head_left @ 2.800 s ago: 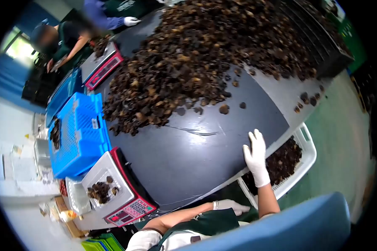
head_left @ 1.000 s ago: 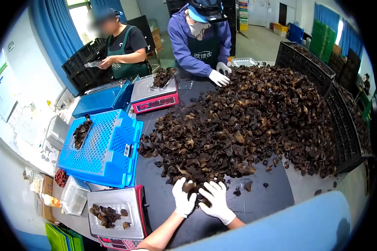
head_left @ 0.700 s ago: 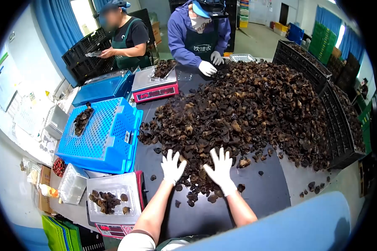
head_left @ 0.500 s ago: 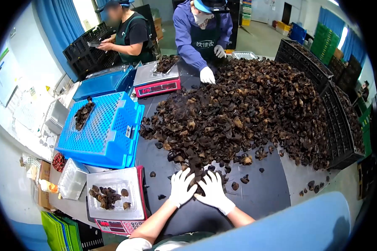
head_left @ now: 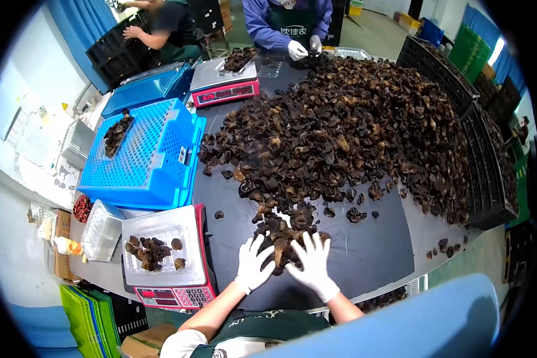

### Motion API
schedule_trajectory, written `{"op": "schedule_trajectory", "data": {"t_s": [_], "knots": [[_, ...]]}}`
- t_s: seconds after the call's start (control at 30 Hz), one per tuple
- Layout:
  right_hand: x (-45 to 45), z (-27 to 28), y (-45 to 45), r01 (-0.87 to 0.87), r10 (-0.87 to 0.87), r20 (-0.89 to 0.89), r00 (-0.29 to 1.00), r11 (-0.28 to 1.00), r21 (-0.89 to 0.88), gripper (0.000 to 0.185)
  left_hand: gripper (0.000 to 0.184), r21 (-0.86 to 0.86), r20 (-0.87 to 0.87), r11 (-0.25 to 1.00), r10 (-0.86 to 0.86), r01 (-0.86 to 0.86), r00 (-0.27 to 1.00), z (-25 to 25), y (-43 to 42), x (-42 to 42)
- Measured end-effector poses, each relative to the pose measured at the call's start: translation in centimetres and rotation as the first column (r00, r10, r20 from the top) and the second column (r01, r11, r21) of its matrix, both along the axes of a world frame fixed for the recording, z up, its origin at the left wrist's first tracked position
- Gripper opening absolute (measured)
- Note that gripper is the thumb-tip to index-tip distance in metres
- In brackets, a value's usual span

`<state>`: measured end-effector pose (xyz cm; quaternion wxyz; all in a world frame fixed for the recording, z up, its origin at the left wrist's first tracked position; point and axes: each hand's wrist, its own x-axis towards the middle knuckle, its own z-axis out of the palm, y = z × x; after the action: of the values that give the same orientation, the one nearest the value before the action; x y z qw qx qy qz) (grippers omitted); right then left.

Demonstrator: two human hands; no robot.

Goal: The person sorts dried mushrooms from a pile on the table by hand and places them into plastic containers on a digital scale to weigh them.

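Observation:
My left hand [head_left: 255, 264], in a white glove, lies with fingers spread against the left side of a small heap of wood ear mushrooms [head_left: 280, 243]. On the heap's right side rests my right hand [head_left: 314, 266], gloved alike, its fingers also spread. Neither hand is closed around anything. Just beyond, a large pile of wood ear mushrooms [head_left: 340, 137] covers much of the dark table mat [head_left: 376, 250]. To my left, a clear plastic tray [head_left: 169, 235] with several mushroom pieces sits on a red and silver scale [head_left: 131, 219].
An upturned blue crate [head_left: 140, 149] carries another filled tray [head_left: 118, 136]. Behind it stands a second scale [head_left: 227, 90]. Clear trays [head_left: 103, 230] are stacked at left. Black crates [head_left: 486, 173] line the right side. A co-worker [head_left: 286, 27] in white gloves works across the table.
My hands have moved apart, and the small heap between them is now wider and nearer me. The co-worker's two gloved hands have come together. My view has tilted downward.

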<state>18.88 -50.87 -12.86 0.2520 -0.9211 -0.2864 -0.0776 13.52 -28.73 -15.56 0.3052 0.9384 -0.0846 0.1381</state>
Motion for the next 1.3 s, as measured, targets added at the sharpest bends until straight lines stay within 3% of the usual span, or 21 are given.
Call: {"op": "schedule_trajectory", "data": {"t_s": [0.03, 0.07, 0.1, 0.17, 0.23, 0.27, 0.3, 0.37, 0.4, 0.43, 0.5, 0.63, 0.7, 0.83, 0.97, 1.07, 1.1, 1.17, 1.23, 1.3], "knots": [[-1.3, 0.0, 0.5, -0.053, 0.062, -0.081, 0.995, 0.993, 0.101, 0.072, 0.044, 0.002, 0.034, 0.999, -0.050, 0.050, 0.998, 0.4, -0.5, -0.7], [-2.1, 0.2, 0.5, -0.106, 0.116, -0.107, 0.987, 0.990, 0.091, 0.072, 0.039, 0.099, 0.018, 0.993, -0.074, 0.071, 0.997, 1.1, -0.5, -1.8], [-2.7, 0.7, 0.4, -0.160, 0.170, -0.133, 0.976, 0.984, 0.084, 0.072, 0.034, 0.075, 0.037, 0.995, -0.068, 0.065, 0.997, 1.7, -0.2, -2.5], [-2.7, 2.1, -0.2, -0.172, 0.182, -0.039, 0.983, 0.969, 0.179, 0.059, 0.030, -0.097, 0.069, 0.994, -0.038, 0.044, 0.997, 2.6, 1.0, -2.6], [-1.0, 1.7, -0.3, -0.066, 0.062, 0.021, 0.998, 0.956, 0.286, 0.054, 0.034, -0.286, 0.118, 0.956, 0.102, -0.065, 0.988, 2.1, 1.8, -1.2], [0.3, 1.6, -0.2, 0.013, -0.054, 0.129, 0.990, 0.955, 0.296, 0.051, 0.039, -0.243, 0.088, 0.961, 0.155, -0.129, 0.984, 2.2, 1.8, -0.3], [1.2, 1.5, 0.1, 0.138, -0.169, 0.106, 0.980, 0.958, 0.250, 0.053, 0.045, -0.198, 0.057, 0.961, 0.206, -0.192, 0.977, 2.6, 1.5, 0.8], [2.8, 1.8, 1.1, 0.261, -0.264, 0.053, 0.963, 0.963, 0.061, 0.058, 0.056, 0.137, -0.082, 0.978, 0.167, -0.155, 0.983, 3.4, 0.6, 2.2], [2.4, 1.3, 1.3, 0.174, -0.174, 0.034, 0.984, 0.985, 0.016, 0.061, 0.056, 0.263, -0.120, 0.962, 0.106, -0.071, 0.987, 3.1, 0.4, 2.2], [1.9, 1.0, 1.5, 0.085, -0.084, 0.014, 0.996, 0.996, -0.024, 0.065, 0.049, 0.216, -0.139, 0.975, -0.017, 0.047, 0.990, 2.1, 0.5, 2.0], [0.0, 1.2, 1.4, -0.168, 0.167, -0.033, 0.985, 0.985, -0.034, 0.065, 0.043, 0.068, 0.007, 0.985, -0.159, 0.158, 0.987, -0.1, 1.1, 0.5], [-3.9, 1.6, -0.2, -0.432, 0.425, -0.137, 0.895, 0.902, -0.019, 0.064, 0.049, 0.114, -0.080, 0.966, -0.224, 0.233, 0.971, 3.9, 1.8, -3.8], [-4.5, 1.9, -1.1, -0.370, 0.373, -0.138, 0.918, 0.928, 0.045, 0.067, 0.056, 0.036, -0.131, 0.977, -0.203, 0.209, 0.970, 4.2, 2.3, -5.6], [-5.2, 2.7, -4.1, -0.178, 0.209, -0.132, 0.969, 0.960, 0.216, 0.071, 0.065, -0.139, -0.075, 0.989, -0.053, 0.042, 0.996, 3.8, 2.7, -5.2], [-9.3, 0.7, -5.2, -0.293, 0.287, -0.137, 0.948, 0.956, -0.023, 0.069, 0.077, 0.041, -0.139, 0.982, 0.190, -0.186, 0.972, 2.0, 2.2, -2.5], [-10.9, -1.9, -4.4, -0.226, 0.216, -0.108, 0.970, 0.971, -0.082, 0.069, 0.069, 0.145, -0.224, 0.989, 0.003, 0.030, 0.975, 1.9, 0.9, -2.6], [-10.2, -1.5, -3.9, -0.152, 0.143, -0.122, 0.982, 0.986, -0.069, 0.071, 0.061, 0.088, -0.151, 0.993, -0.068, 0.082, 0.986, 1.1, 0.4, -3.4], [-8.0, 0.2, -2.2, 0.085, -0.094, -0.106, 0.990, 0.993, -0.084, 0.074, 0.053, 0.115, -0.199, 0.969, -0.192, 0.218, 0.961, 1.4, 0.2, -5.0], [-6.1, 0.8, -0.1, 0.206, -0.207, -0.080, 0.975, 0.978, -0.025, 0.073, 0.046, 0.132, -0.178, 0.970, -0.180, 0.205, 0.967, 2.4, 0.3, -6.4], [-4.8, 3.5, 2.2, 0.019, -0.019, -0.241, 0.970, 1.000, -0.001, 0.069, 0.039, 0.142, -0.138, 0.989, -0.024, 0.044, 0.990, 1.9, 0.8, -7.4]]}}
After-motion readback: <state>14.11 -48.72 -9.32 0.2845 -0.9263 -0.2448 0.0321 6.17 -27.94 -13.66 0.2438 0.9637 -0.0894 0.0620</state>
